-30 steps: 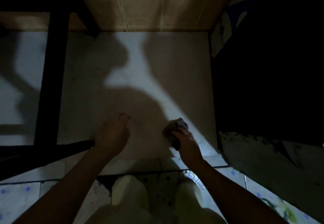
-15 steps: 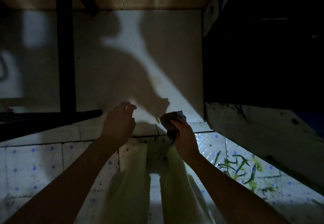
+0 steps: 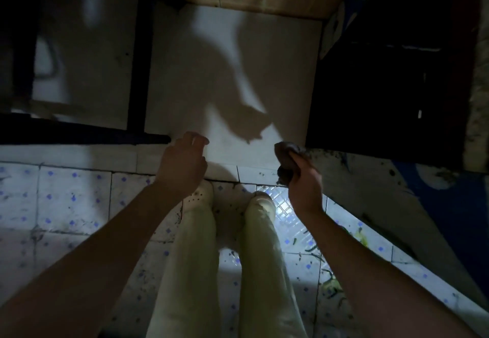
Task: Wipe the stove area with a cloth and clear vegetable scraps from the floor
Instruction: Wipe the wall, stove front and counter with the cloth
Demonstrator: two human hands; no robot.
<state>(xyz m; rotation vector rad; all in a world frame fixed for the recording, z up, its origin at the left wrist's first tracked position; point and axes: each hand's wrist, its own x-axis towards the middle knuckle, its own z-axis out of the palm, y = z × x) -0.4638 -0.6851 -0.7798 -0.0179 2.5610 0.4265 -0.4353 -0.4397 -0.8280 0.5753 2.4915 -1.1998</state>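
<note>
Right hand (image 3: 304,186): fingers curled tight round a dark, crumpled cloth (image 3: 285,161), held over the seam where the pale slab (image 3: 277,72) meets the floor tiles (image 3: 66,197), just beside a dark cabinet (image 3: 383,86). Left hand (image 3: 182,163): fingers loosely curled, holding nothing, near the end of a black frame bar (image 3: 92,136). Vegetable scraps (image 3: 330,286): green shreds strewn on the tiles under the right forearm, well apart from the cloth. Pale trousers (image 3: 195,258): two legs, between the arms.
</note>
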